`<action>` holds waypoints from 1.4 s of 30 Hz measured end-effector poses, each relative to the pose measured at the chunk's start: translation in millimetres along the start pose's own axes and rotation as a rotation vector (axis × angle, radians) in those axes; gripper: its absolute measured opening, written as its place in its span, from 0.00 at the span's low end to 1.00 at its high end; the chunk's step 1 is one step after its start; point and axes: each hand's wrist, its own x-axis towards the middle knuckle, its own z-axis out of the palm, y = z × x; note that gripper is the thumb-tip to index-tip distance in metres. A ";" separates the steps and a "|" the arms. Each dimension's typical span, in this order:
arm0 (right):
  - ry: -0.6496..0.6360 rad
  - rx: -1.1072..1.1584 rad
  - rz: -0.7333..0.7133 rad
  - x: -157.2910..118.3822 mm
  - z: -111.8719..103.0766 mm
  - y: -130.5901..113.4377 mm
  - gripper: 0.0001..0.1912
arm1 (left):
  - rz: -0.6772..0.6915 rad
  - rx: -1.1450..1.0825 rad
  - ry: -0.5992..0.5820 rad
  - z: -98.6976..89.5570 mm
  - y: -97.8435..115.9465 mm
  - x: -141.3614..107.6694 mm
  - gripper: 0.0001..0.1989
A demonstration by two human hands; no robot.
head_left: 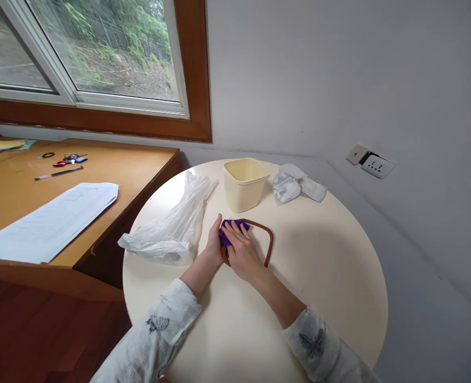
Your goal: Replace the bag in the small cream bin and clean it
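A brown frame (272, 239), squarish with rounded corners, is held just above or on the white round table (323, 276); I cannot tell whether it touches the top. My left hand (214, 243) grips its left side, thumb pointing up, with the other fingers mostly hidden. A crumpled purple cloth (224, 238) lies against that same side of the frame. Over it rests my right hand (241, 252), fingers bent around the cloth and pressing it towards my left palm. Just beyond the hands stands an upright cream plastic bin (241, 194), its top uncovered.
A crumpled white plastic bag (171, 229) lies on the table's left. Whitish crumpled material (297, 184) sits at the back right. On the wooden desk (139, 165) are papers (55, 221), keys (73, 158) and a cutter-like strip (58, 173). A wall socket (378, 166) is at right.
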 end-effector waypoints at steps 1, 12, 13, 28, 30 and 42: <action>-0.014 0.010 -0.007 -0.7 -0.6 -1.1 0.26 | -0.007 0.002 -0.025 -1.6 0.8 0.7 0.27; -0.107 0.231 -0.100 -18.4 -12.8 -2.5 0.26 | 0.119 0.053 -0.046 -8.3 6.6 14.7 0.13; -0.114 0.246 -0.096 -20.3 -14.5 -2.2 0.25 | 0.124 0.064 -0.038 -8.4 5.9 16.3 0.12; -0.144 0.305 -0.092 -47.3 -32.1 8.9 0.22 | 0.192 0.081 -0.003 -9.8 8.2 19.3 0.08; -0.109 0.301 -0.099 -49.3 -36.0 8.0 0.19 | 0.204 0.071 -0.019 -9.3 8.2 18.4 0.08; -0.026 0.045 0.003 -46.8 -25.1 17.5 0.12 | 0.075 0.019 -0.089 -11.5 18.0 10.8 0.07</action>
